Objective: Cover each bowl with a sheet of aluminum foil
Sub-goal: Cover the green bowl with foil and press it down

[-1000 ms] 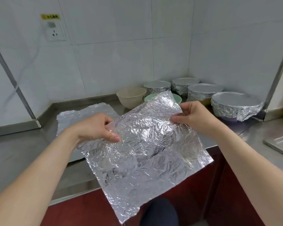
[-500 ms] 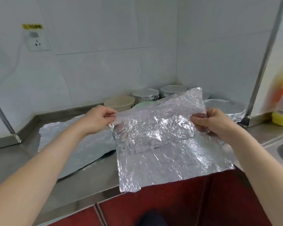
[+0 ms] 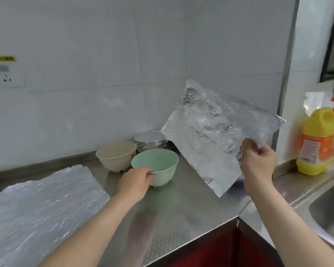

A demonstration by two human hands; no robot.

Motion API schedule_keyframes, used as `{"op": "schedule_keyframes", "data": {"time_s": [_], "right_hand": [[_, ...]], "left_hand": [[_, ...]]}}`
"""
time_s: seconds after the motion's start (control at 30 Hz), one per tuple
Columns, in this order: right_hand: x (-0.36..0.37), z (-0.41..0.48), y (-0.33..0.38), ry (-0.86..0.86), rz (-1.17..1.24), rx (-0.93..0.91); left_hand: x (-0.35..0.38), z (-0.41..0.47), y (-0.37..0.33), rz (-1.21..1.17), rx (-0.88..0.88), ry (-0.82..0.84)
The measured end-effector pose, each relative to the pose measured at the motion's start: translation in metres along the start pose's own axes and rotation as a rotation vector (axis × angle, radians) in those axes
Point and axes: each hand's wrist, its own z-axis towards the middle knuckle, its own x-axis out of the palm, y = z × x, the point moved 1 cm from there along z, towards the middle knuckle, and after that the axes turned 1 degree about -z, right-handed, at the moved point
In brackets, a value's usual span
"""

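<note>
Now L hand point(image 3: 133, 182) grips green bowl point(image 3: 156, 166) — R hand point(image 3: 257, 162) pinches foil sheet point(image 3: 210, 132).

On the desk point(image 3: 181, 205), one bowl point(image 3: 158, 166) sits in the middle. Another bowl point(image 3: 115, 155) is just behind it to the left. A covered bowl point(image 3: 149, 141) is behind it. A flat foil sheet point(image 3: 44, 207) lies far left. A bottle point(image 3: 318, 141) stands far right.
</note>
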Motion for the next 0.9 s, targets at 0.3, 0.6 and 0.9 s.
{"op": "schedule_keyframes", "data": {"time_s": [0.3,0.6,0.9], "right_hand": [[0.042,-0.058,0.008,0.399,-0.274,-0.775],[0.041,-0.122,-0.021,0.691,-0.51,-1.147],[0.03,-0.132,-0.02,0.846,-0.755,-1.158]], "left_hand": [[-0.039,-0.068,0.011,-0.049,0.035,0.092],[-0.095,-0.107,0.022,-1.229,-0.401,0.089],[-0.073,-0.098,0.019,-1.203,-0.491,-0.012]]}}
